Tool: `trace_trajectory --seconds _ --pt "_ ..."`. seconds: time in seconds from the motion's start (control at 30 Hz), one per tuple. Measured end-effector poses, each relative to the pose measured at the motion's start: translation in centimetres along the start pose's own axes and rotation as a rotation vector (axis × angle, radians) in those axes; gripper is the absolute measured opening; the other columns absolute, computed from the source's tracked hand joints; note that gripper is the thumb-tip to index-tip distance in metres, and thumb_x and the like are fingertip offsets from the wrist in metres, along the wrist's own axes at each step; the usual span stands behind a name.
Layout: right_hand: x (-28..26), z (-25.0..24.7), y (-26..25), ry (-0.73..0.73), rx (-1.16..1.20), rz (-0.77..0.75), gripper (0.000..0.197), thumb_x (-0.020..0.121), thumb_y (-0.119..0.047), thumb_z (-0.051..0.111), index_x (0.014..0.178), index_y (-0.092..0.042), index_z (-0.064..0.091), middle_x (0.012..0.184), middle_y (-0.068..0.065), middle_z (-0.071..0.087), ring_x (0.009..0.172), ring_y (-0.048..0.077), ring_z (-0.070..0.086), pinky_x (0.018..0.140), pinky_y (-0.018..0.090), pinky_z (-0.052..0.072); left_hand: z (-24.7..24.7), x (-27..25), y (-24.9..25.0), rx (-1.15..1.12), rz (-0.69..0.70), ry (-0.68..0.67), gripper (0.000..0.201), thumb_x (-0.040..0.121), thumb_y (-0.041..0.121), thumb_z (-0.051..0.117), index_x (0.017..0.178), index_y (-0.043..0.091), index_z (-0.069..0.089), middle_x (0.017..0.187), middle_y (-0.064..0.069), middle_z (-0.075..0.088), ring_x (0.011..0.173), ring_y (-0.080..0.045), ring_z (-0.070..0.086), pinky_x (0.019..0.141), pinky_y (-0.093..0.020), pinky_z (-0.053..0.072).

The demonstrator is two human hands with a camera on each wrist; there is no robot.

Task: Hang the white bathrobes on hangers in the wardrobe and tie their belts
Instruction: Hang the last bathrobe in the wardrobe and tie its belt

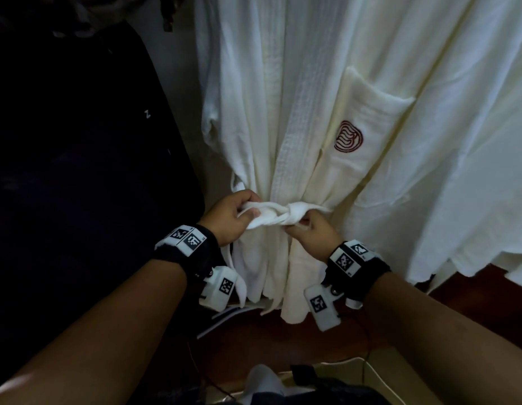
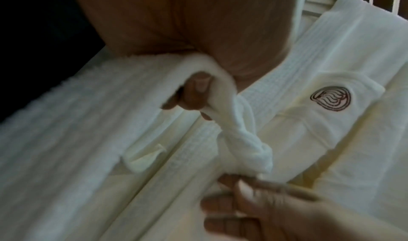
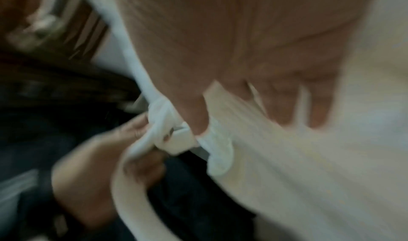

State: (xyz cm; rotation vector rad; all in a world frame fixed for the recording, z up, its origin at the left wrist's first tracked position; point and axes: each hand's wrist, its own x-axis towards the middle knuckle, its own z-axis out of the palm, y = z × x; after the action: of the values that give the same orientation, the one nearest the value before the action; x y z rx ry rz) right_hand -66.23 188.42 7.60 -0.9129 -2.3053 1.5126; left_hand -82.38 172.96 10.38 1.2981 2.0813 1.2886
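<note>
Nearest the camera, two bare forearms reach in from six o'clock, each with a black wrist band carrying printed markers. The left hand has its fingers curled around a bunched loop of the white belt, thumb pressed on the cloth. The right hand pinches the belt's other end just at three o'clock of the knot, its fingers closed on the cloth; the right wrist view is too blurred to add detail. The knot sits between the two hands, cinching the waist of a white bathrobe that hangs upright in the wardrobe. Below, toward six o'clock, a reddish-brown wooden wardrobe floor shows under the hems. The robe is ribbed along its front band, with a chest pocket bearing a dark red swirl emblem. A second white bathrobe hangs touching it at three o'clock. At nine o'clock hangs a dark garment.
</note>
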Motion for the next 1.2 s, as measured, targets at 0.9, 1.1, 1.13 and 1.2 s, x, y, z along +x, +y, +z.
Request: trace_trajectory --seconds 0.9,1.1,1.13,1.2 --pt "0.4 -6.7 -2.4 0.068 -0.351 0.026 0.040 0.092 -0.042 0.061 0.116 -0.010 0.068 0.114 0.009 0.069 0.106 0.025 0.063 0.084 0.026 0.042 -2.1 0.9 0.1 0.743 -0.143 -0.012 0.034 0.093 0.045 0.055 0.100 0.014 0.066 0.098 -0.013 0.067 0.094 -0.032 0.065 0.077 -0.036 0.051" --pt "-0.3 -12.3 0.9 0.283 -0.438 0.206 0.045 0.092 -0.047 0.057 0.114 -0.008 0.066 0.114 0.011 0.066 0.103 0.030 0.061 0.078 0.026 0.038 -6.6 2.7 -3.9 0.795 -0.414 0.198 0.039 0.101 0.036 0.044 0.110 0.005 0.066 0.111 -0.022 0.067 0.101 -0.038 0.063 0.084 -0.038 0.050" --pt "-0.7 -12.0 1.2 0.273 -0.443 0.182 0.043 0.093 -0.045 0.057 0.109 -0.007 0.067 0.109 0.012 0.067 0.098 0.030 0.062 0.076 0.026 0.037 -6.2 3.1 -3.8 0.776 -0.431 0.205 0.039 0.101 0.036 0.044 0.112 0.006 0.066 0.112 -0.022 0.066 0.102 -0.038 0.063 0.084 -0.038 0.049" --pt "-1.7 -11.2 1.3 0.266 -0.462 0.127 0.038 0.094 -0.042 0.056 0.104 -0.008 0.069 0.099 0.012 0.068 0.088 0.029 0.061 0.073 0.024 0.037 -5.2 3.6 -3.0 0.764 -0.452 0.189 0.036 0.100 0.032 0.046 0.114 0.005 0.066 0.114 -0.023 0.065 0.106 -0.039 0.062 0.087 -0.039 0.049"
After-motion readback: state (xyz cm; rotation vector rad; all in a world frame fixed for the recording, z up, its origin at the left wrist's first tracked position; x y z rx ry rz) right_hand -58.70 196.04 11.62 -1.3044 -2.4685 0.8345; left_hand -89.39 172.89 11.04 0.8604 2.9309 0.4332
